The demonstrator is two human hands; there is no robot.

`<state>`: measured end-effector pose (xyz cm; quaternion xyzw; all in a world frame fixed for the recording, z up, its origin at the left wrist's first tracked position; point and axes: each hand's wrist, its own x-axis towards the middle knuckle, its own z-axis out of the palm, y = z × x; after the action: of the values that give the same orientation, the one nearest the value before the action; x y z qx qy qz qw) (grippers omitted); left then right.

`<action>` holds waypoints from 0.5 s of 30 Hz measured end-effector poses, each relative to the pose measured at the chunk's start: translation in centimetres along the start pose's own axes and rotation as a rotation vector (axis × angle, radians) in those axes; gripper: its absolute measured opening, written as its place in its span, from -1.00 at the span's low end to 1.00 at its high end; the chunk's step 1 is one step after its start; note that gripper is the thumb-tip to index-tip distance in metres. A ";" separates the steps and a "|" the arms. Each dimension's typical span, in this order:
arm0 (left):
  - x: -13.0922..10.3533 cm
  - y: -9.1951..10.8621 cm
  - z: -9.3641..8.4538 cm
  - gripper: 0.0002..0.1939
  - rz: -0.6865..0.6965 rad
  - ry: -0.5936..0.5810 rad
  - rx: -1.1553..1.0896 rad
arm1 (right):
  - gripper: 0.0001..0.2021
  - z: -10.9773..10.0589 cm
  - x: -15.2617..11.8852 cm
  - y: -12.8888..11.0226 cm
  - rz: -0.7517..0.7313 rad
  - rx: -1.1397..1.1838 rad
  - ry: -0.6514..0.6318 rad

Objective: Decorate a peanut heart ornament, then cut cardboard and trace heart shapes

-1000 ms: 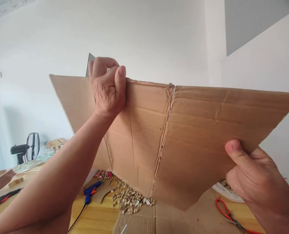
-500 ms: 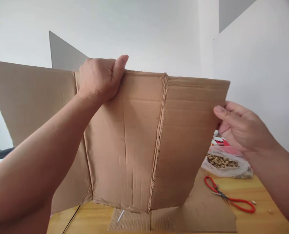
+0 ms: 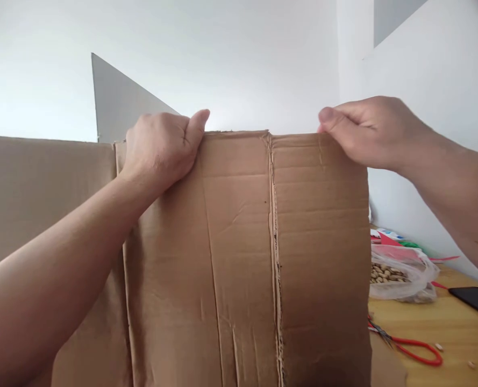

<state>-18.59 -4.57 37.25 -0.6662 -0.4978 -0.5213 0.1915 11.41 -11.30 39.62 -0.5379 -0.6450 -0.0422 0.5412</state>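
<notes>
A large creased sheet of cardboard (image 3: pixel 239 242) stands upright in front of me, with folds running down it and a torn seam right of the middle. My left hand (image 3: pixel 162 142) is closed over its top edge, thumb raised, the fingertips hidden behind the board. Higher and to the right, my right hand (image 3: pixel 371 131) pinches the top edge of the right-hand panel between thumb and fingers. The lower edge of the cardboard runs out of view.
Red-handled scissors (image 3: pixel 408 344) lie on the wooden table (image 3: pixel 432 322) at right, partly behind the cardboard. Past them sit a clear plastic bag (image 3: pixel 420 274) of peanuts (image 3: pixel 386 273) and a dark phone (image 3: pixel 475 301). A grey panel (image 3: pixel 121 102) rises behind the left hand.
My right hand has moved from the right side edge up to the top edge of the cardboard. The sheet has come lower and hides more of the table; the left hand keeps its grip.
</notes>
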 end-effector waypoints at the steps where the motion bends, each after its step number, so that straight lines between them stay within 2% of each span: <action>1: -0.1 -0.1 0.1 -0.24 -0.012 -0.011 0.001 | -0.47 0.4 0.3 -0.4 -0.046 -0.182 -0.053; 3: -0.3 -0.5 0.3 -0.25 -0.034 -0.040 0.013 | -0.39 1.3 0.7 -1.0 -0.142 -0.512 -0.143; 5: -0.6 -1.0 0.6 -0.26 -0.051 -0.075 0.021 | -0.37 1.8 0.9 -1.0 -0.187 -0.603 -0.183; 11: -1.2 -2.6 1.5 -0.30 -0.053 -0.127 -0.172 | -0.37 1.9 1.5 0.7 -0.255 -0.600 -0.244; 15: -1.5 -2.3 1.9 -0.29 -0.076 -0.143 -0.247 | -0.45 2.3 1.1 0.6 -0.203 -0.548 -0.259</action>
<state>-19.57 -2.78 34.62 -0.7008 -0.4669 -0.5368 0.0525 10.52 -8.89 39.20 -0.5976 -0.7234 -0.1993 0.2827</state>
